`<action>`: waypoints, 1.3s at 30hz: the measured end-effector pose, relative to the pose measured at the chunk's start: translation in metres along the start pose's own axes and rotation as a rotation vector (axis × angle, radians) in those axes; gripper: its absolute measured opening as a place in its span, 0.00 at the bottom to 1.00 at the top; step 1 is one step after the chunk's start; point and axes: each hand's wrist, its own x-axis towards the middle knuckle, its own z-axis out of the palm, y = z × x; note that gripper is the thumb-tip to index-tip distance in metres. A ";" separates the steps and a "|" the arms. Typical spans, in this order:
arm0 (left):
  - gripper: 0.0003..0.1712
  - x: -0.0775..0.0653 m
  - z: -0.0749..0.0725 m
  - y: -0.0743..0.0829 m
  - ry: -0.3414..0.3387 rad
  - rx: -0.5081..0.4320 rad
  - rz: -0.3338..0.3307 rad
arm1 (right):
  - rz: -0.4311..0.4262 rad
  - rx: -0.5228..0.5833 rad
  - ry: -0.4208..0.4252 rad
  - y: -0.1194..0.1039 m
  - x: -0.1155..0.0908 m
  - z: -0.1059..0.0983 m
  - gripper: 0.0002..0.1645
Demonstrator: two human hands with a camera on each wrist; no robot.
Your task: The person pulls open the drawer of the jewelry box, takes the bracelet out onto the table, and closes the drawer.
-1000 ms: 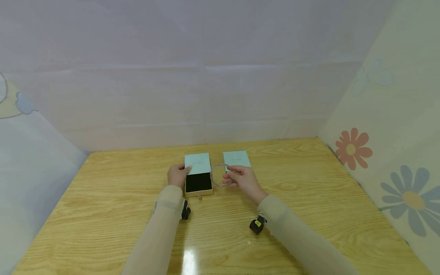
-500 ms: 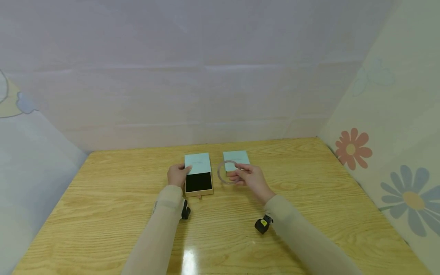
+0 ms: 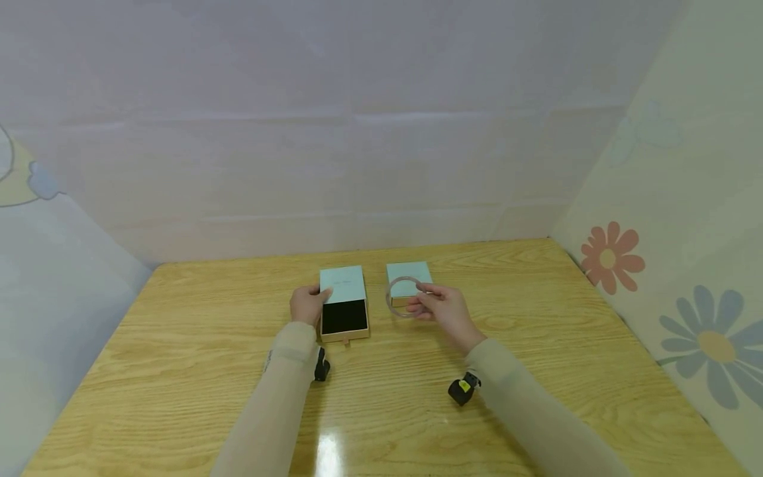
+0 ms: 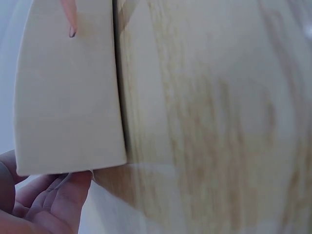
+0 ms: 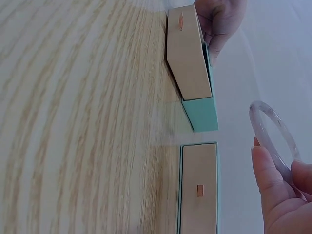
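Note:
My left hand (image 3: 306,305) holds a pale blue drawer-style jewelry box (image 3: 344,278) at its left side, thumb on the lid. Its drawer (image 3: 346,335) is pulled toward me, showing a black lining with nothing on it. In the left wrist view, the fingers (image 4: 63,204) lie at the edge of the beige drawer front (image 4: 68,107). With thumb and fingers my right hand (image 3: 446,309) pinches a translucent, greyish bangle (image 3: 389,297), raised and tilted. From the head view the bangle (image 5: 260,129) overlaps a second pale blue box (image 3: 408,270), whose drawer front (image 5: 199,209) sits flush.
Both boxes lie on a wood-grain table (image 3: 179,371), near its back edge. A pale cloth backdrop (image 3: 357,165) rises behind, and a flower-printed sheet (image 3: 667,232) borders the right side. Small black cameras hang at the left wrist (image 3: 322,366) and right wrist (image 3: 462,389).
My right hand has carried the bangle rightward and slightly away, from beside the open drawer to over the second box. The left hand and its box have stayed put.

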 end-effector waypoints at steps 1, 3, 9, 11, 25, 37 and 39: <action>0.24 0.000 0.000 0.000 -0.001 0.000 0.000 | -0.002 0.001 0.002 0.000 0.000 -0.001 0.23; 0.24 0.000 0.000 0.000 0.001 0.000 0.000 | -0.003 0.006 0.011 0.000 0.000 -0.002 0.23; 0.24 -0.003 -0.002 0.002 -0.002 -0.008 -0.002 | 0.000 0.021 0.028 0.001 0.000 -0.006 0.23; 0.24 -0.004 -0.003 0.002 -0.006 -0.008 -0.001 | 0.000 0.026 0.028 0.001 0.000 -0.007 0.24; 0.25 -0.010 -0.004 0.005 -0.018 -0.021 0.001 | -0.002 0.014 0.080 0.001 -0.005 -0.020 0.23; 0.25 -0.010 -0.004 0.005 -0.018 -0.017 -0.006 | -0.007 0.027 0.096 0.003 -0.007 -0.032 0.24; 0.24 -0.010 -0.004 0.005 -0.017 -0.018 -0.008 | -0.007 0.036 0.098 0.003 -0.007 -0.033 0.24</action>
